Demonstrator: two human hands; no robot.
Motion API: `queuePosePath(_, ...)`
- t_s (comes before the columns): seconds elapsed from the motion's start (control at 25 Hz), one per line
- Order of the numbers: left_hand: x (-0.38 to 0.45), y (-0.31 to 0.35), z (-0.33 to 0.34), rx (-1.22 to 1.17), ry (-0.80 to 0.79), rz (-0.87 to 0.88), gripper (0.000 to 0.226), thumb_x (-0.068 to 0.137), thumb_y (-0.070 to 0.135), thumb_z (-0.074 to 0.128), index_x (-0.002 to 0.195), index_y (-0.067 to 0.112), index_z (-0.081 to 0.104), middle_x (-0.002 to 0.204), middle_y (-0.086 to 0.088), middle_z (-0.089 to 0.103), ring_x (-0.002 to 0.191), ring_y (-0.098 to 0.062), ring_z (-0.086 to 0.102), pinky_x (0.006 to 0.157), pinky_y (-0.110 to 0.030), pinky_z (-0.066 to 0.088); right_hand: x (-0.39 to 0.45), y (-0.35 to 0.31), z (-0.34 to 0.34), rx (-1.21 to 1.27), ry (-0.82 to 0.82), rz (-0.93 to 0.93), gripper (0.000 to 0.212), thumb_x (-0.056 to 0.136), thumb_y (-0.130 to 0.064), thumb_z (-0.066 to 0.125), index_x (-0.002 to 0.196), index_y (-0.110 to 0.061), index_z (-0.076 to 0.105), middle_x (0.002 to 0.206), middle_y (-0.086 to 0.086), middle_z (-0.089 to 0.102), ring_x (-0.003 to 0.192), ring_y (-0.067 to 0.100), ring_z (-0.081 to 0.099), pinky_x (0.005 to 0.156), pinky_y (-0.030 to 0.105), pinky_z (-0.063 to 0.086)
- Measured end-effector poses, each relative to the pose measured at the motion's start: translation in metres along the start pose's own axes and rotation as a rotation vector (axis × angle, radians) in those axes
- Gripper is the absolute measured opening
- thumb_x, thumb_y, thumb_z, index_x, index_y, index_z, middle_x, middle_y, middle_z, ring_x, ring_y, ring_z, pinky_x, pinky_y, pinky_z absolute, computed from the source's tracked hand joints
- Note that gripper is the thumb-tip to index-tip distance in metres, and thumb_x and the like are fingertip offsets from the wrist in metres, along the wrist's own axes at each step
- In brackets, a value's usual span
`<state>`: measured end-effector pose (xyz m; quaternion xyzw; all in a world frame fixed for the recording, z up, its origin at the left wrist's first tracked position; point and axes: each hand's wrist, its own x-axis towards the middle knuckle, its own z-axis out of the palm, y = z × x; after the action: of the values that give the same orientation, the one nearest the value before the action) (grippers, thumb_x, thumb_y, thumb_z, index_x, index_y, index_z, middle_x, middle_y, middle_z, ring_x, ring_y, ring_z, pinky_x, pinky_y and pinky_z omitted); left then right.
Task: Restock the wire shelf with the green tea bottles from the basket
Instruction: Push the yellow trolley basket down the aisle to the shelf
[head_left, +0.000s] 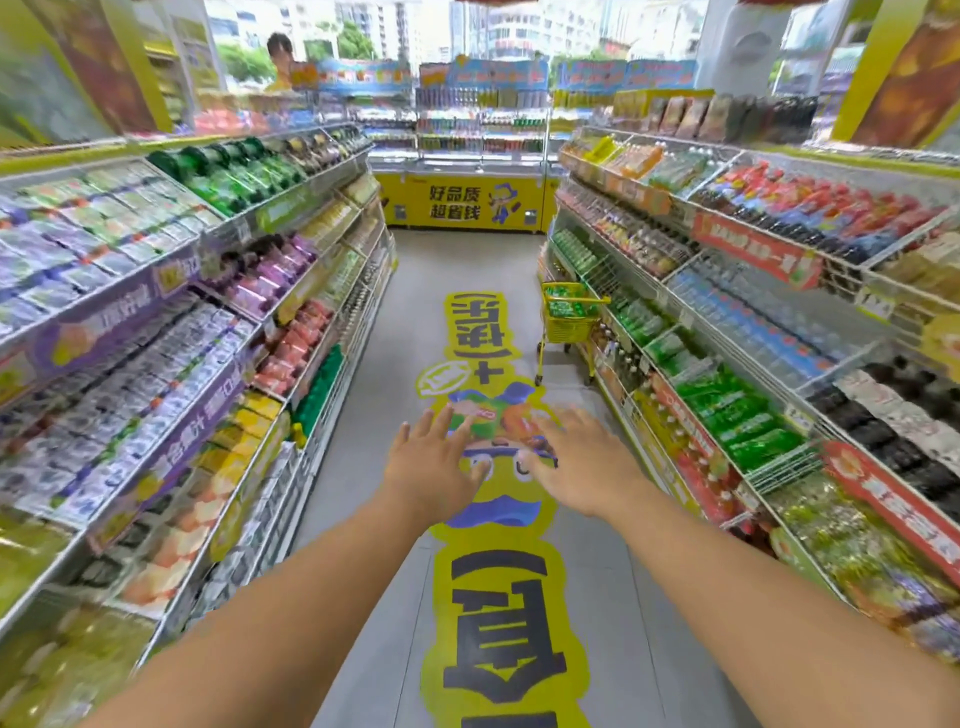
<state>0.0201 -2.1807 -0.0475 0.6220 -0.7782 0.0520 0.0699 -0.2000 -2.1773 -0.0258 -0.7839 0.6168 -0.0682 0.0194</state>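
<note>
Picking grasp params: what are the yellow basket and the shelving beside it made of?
Yellow basket: looks like open wire mesh on a thin tube frame, glossy yellow coat; probably metal. Wire shelf: pale grid wire, likely coated or plated steel; blur leaves the finish open.

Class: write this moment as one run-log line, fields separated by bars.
phase: approach | left hand: open, empty | right hand: open, empty | basket: ahead by right shelf, holds green bottles | restocking: not begun

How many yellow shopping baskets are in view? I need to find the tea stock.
1: the yellow wire shopping basket stands on the floor far down the aisle, against the right-hand shelving. Others may be hidden.
</note>
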Motion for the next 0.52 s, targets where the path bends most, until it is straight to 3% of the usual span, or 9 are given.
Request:
queuePosePath(0.24,0.166,-0.069,0.043,0.013,0.019,0.042,0.079,0.089,0.073,0.022,0.157,0.033,0.017,0.165,-0.003,0.013,0.150,-0.028,0.015,0.119,-0.047,0.017,0.175,0.018,0.024,-0.049,-0.005,0.031,0.075,0.094,-0.070,0.025,0.156,-0.026,0.024,0.164,0.002,0.017,0.151,0.026,0.009,0.118,0.049,0.023)
queuePosePath(0.44,0.308,-0.141,0.060,-0.018,0.019,0.075,0.081,0.085,0.073,0.017,0.157,0.035,0.014,0.165,-0.001,0.012,0.150,-0.027,0.015,0.119,-0.049,0.016,0.319,0.013,0.031,-0.044,0.045,0.046,0.090,0.084,-0.074,0.008,0.155,-0.022,0.026,0.163,0.004,0.018,0.151,0.025,0.009,0.120,0.045,0.019)
queuePosePath(0.52,0.359,-0.168,0.066,-0.019,0.022,0.095,0.082,0.083,0.073,0.014,0.156,0.035,0.017,0.165,-0.001,0.013,0.149,-0.025,0.015,0.119,-0.048,0.014,0.374,0.014,0.035,-0.051,0.040,0.060,0.086,0.089,-0.074,0.014,0.156,-0.021,0.024,0.164,0.006,0.017,0.151,0.026,0.009,0.120,0.045,0.018)
